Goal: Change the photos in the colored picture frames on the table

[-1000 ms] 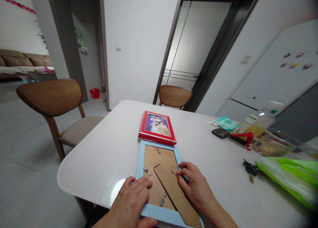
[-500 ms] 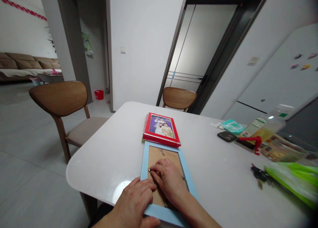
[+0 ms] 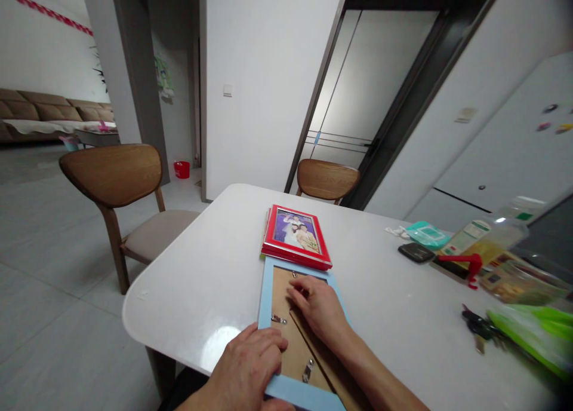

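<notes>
A light blue picture frame [image 3: 265, 297] lies face down, its brown backing board [image 3: 281, 294] showing. My left hand [image 3: 250, 360] grips the frame's near left corner, fingers on top and thumb at the near edge. Over the backing, my right hand [image 3: 320, 306] is curled, thumb and fingertips together just below the top metal clip [image 3: 294, 274]; whether anything is between them cannot be made out. A left-side clip [image 3: 279, 319] points inward. Another metal clip [image 3: 308, 370] sits near the bottom. Under my right forearm runs a brown support flap [image 3: 329, 363], partly hidden.
Red photo frames [image 3: 293, 257] are stacked just beyond the blue frame on the white table [image 3: 192, 279]. To the right are a black case [image 3: 416, 252], a teal packet [image 3: 427, 235], a bottle [image 3: 487, 238], keys [image 3: 478, 327] and a green bag [image 3: 532, 336]. A wooden chair [image 3: 111, 175] stands left.
My right hand has moved from the left-side clip up and right toward the top one. The left clip is now uncovered. My left hand keeps its hold. The view has shifted slightly.
</notes>
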Demonstrator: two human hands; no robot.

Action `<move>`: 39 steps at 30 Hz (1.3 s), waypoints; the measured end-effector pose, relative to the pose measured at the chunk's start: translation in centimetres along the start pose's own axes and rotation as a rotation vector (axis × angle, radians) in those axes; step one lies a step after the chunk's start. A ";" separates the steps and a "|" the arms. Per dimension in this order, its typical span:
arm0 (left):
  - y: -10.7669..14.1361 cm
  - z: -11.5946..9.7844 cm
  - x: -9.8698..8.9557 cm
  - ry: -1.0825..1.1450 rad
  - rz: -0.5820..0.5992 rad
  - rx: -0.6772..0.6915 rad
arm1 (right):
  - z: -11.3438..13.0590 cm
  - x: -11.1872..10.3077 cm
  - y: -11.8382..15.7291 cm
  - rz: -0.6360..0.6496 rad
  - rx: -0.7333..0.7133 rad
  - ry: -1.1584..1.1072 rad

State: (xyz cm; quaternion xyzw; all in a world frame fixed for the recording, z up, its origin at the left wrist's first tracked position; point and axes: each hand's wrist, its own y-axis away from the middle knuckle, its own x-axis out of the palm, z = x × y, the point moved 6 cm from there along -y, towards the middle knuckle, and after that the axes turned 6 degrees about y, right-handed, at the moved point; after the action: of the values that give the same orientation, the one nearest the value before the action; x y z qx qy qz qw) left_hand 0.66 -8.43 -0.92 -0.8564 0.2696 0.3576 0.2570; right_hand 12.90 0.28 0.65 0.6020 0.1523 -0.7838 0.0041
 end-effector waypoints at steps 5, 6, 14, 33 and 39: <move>-0.1 0.0 0.1 -0.019 0.002 0.020 | -2.4 0.4 -3.0 -0.045 0.123 0.104; -0.2 0.0 0.1 -0.021 0.001 0.026 | -2.5 0.6 -3.2 -0.047 0.129 0.111; -0.1 0.2 0.2 -0.014 -0.019 0.041 | -3.2 1.3 -3.9 -0.068 0.190 0.103; 0.5 -0.1 -0.2 0.053 -0.024 -0.047 | 1.9 -1.8 7.8 0.278 -0.256 -0.183; 0.4 0.0 -0.2 0.057 -0.016 -0.053 | 1.7 -1.7 8.2 0.264 -0.282 -0.191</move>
State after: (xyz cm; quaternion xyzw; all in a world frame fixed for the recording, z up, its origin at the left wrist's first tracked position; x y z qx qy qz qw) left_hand 0.31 -8.66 -0.83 -0.8747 0.2605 0.3382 0.2294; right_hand 13.27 -8.27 0.71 0.5331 0.1793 -0.8010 0.2051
